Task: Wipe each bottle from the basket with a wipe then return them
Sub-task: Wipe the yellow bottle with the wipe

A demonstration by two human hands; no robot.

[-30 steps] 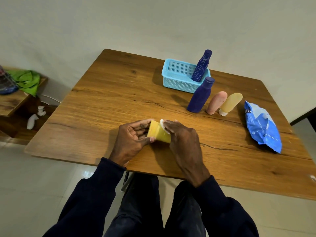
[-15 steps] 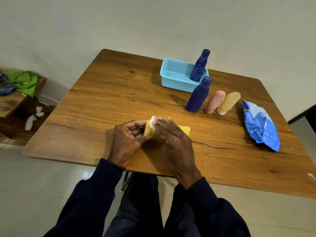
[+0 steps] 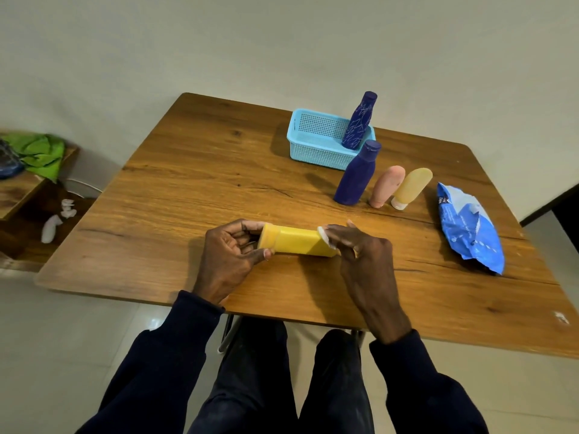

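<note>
In front of basket (image 3: 316, 158), L hand (image 3: 225, 258) grips yellow bottle (image 3: 297, 242) to steady it; R hand (image 3: 363, 255) pinches wipe (image 3: 324, 236) onto its other end.

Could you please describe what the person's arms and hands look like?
Both arms wear long dark navy sleeves, the left sleeve and right sleeve ending in snug cuffs at the wrists. The left hand and right hand are bare: no gloves or watch visible.

One bottle (image 3: 359, 120) stands in the basket (image 3: 313, 145), three bottles (image 3: 387, 186) near-right of it, packet (image 3: 470, 227) farther right.
</note>
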